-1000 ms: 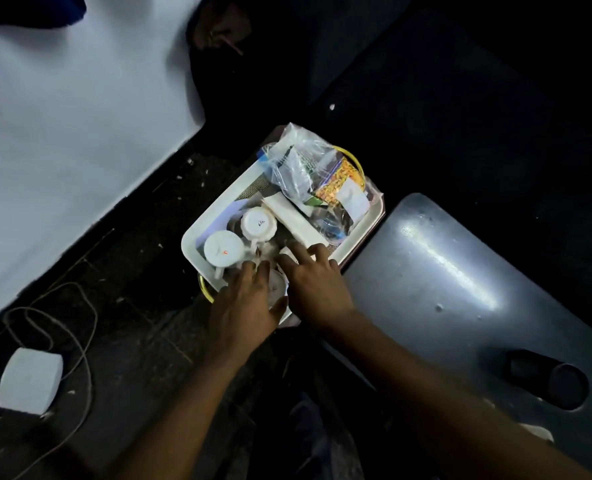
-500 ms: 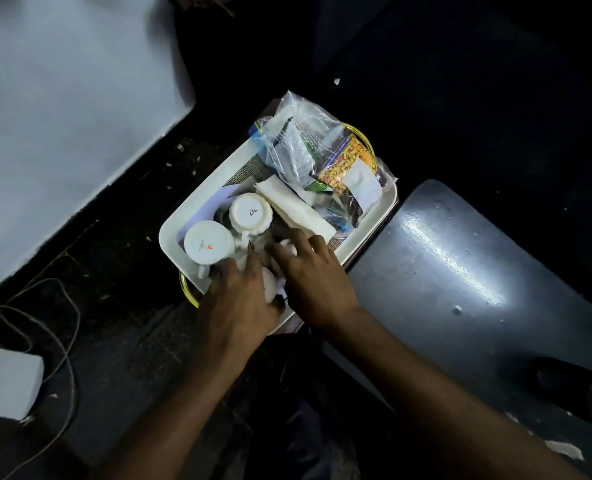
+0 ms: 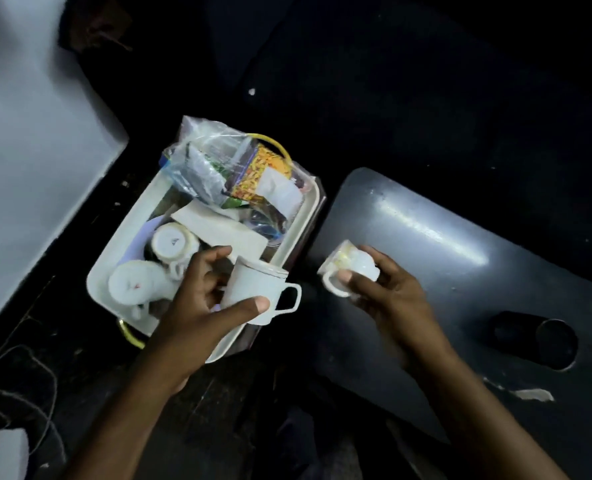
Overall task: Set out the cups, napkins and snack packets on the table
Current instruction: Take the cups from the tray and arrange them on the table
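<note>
Down on the dark floor sits a white tray (image 3: 128, 237). At its near-left end two white cups (image 3: 138, 285) lie upturned, bottoms showing, one just behind the other. A folded white napkin (image 3: 223, 228) lies across the middle, and at the far end a clear plastic bag of snack packets (image 3: 246, 171) is heaped against the rim.

Over the tray's near corner the left hand (image 3: 197, 306) grips a plain white cup (image 3: 253, 289), thumb curled across its side and fingers wrapped behind, the handle sticking out to the right.

Further right, the right hand (image 3: 388, 296) closes its fingers around a smaller patterned cup (image 3: 348, 265), tilted and held above the edge of the dark grey table (image 3: 460, 258). A black tumbler (image 3: 533, 337) lies on its side near the table's right end.
</note>
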